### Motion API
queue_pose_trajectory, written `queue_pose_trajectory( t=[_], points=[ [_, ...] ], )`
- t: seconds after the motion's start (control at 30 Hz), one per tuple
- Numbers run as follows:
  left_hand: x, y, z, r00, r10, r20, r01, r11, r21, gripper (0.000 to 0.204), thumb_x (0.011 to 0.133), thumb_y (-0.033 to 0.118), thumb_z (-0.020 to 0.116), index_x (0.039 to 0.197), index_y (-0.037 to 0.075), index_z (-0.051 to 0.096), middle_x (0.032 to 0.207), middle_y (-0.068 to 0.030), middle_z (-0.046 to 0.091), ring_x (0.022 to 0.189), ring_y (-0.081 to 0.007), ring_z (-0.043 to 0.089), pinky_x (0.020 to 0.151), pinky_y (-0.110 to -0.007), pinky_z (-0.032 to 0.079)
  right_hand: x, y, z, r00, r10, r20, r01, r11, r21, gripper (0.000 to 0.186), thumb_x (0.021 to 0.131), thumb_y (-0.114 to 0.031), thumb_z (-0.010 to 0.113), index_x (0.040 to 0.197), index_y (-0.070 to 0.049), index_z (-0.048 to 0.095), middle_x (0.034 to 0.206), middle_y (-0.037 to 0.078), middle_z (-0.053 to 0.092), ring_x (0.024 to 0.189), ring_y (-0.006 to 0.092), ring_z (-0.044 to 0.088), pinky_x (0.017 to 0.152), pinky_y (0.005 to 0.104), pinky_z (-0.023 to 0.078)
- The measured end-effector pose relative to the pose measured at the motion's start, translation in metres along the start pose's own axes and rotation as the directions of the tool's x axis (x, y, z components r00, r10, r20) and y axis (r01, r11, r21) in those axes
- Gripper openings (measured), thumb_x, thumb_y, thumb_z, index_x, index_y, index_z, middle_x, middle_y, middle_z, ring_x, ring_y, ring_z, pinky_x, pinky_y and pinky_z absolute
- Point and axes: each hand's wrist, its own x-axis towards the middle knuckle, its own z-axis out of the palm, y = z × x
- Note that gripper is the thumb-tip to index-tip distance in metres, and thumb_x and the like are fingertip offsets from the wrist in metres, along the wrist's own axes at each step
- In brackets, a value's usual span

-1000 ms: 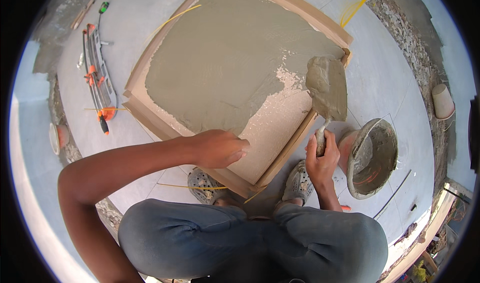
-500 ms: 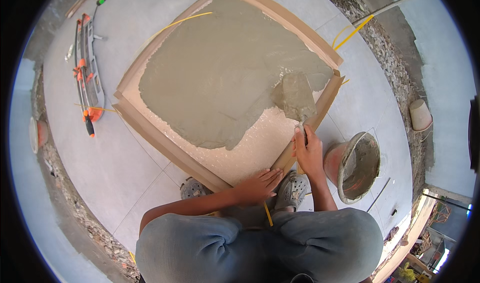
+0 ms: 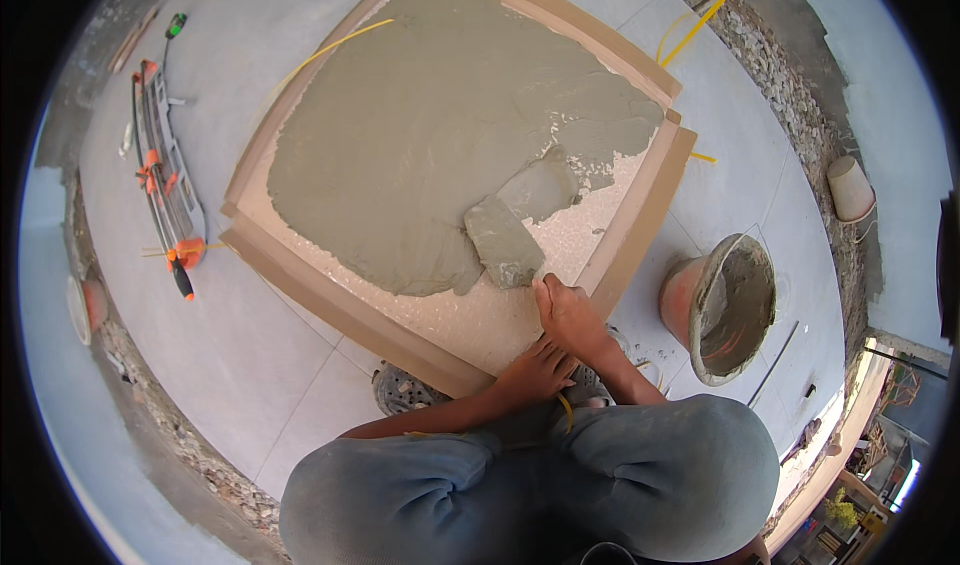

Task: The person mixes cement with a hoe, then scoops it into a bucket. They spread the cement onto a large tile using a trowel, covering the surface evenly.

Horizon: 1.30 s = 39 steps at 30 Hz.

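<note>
A broad sheet of grey mortar [image 3: 400,145] covers most of a pale tile [image 3: 480,317] with cardboard strips [image 3: 330,300] along its edges. My right hand [image 3: 575,317] is closed on the handle of a trowel, with the mortar-smeared blade [image 3: 507,250] pressed into the mortar near its front edge. My left hand [image 3: 535,373] rests on the near corner's cardboard, close under my right wrist, fingers stretched out and partly covered. Bare, speckled tile shows along the near and right sides.
To the right stands a bucket [image 3: 683,300] with mortar inside. An orange-and-grey tile cutter [image 3: 172,185] lies on the tiled floor at left. Rubble [image 3: 770,75] lines the wall beyond the right side, near another bucket [image 3: 851,190]. Yellow straps [image 3: 700,27] stick out by the far-right corner.
My right hand has moved the trowel left and nearer, from the right edge to the front of the mortar. Behind it the mortar is scraped thinner at right. My left hand has shifted slightly right.
</note>
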Motion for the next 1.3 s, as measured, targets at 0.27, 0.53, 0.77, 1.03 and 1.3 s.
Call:
queue_pose_trajectory(
  t=[0.27,0.53,0.77,1.03,1.3],
  points=[
    [0.004,0.001,-0.017,0.988,0.06,-0.14,-0.052,0.997,0.06,0.068,0.094,0.04,0.063,0.145,-0.002,0.048,0.15,-0.0244,0.047,0.143,-0.0373,0.042,0.117,-0.049,0.035,0.02,0.004,-0.036,0.987,0.041,-0.154,-0.034,0.998,0.044,0.031,0.104,-0.025,0.056,0.086,0.001,0.058,0.064,0.027,0.059,0.065,0.0489,0.061,0.057,0.0528,0.045],
    [0.004,-0.004,-0.009,0.998,0.028,0.062,-0.033,0.996,0.077,0.073,0.095,0.045,0.059,0.15,-0.001,0.042,0.158,-0.0251,0.038,0.148,-0.0368,0.036,0.12,-0.048,0.031,0.004,0.003,-0.03,0.996,-0.065,0.064,0.056,0.99,0.127,0.037,0.105,-0.028,0.055,0.083,0.002,0.059,0.073,0.028,0.062,0.072,0.0501,0.062,0.064,0.0545,0.048],
    [0.011,0.001,-0.017,0.994,0.089,-0.065,-0.083,0.993,0.084,0.073,0.096,0.044,0.057,0.151,-0.002,0.041,0.157,-0.0269,0.038,0.147,-0.0381,0.036,0.119,-0.05,0.032,0.067,0.014,-0.065,0.977,0.048,-0.206,-0.039,0.998,0.046,0.04,0.104,-0.03,0.053,0.087,0.004,0.063,0.078,0.032,0.063,0.079,0.0533,0.063,0.07,0.0561,0.051],
    [0.007,-0.008,-0.011,0.997,0.06,-0.042,-0.058,0.997,0.056,0.077,0.096,0.042,0.059,0.155,0.0,0.034,0.16,-0.0272,0.033,0.149,-0.0392,0.034,0.118,-0.051,0.033,0.067,-0.013,-0.047,0.999,-0.054,0.006,0.053,0.99,0.127,0.046,0.105,-0.035,0.046,0.088,0.005,0.064,0.086,0.032,0.066,0.087,0.0533,0.063,0.08,0.0573,0.051],
    [0.004,-0.006,-0.012,0.999,0.03,0.013,-0.03,1.0,0.006,0.075,0.097,0.043,0.058,0.155,0.0,0.034,0.16,-0.0268,0.032,0.149,-0.0408,0.033,0.119,-0.051,0.032,0.09,-0.006,-0.057,0.994,0.052,0.099,-0.069,0.982,0.177,0.047,0.105,-0.036,0.046,0.086,0.003,0.064,0.085,0.033,0.066,0.088,0.053,0.064,0.082,0.0577,0.051]
  ],
)
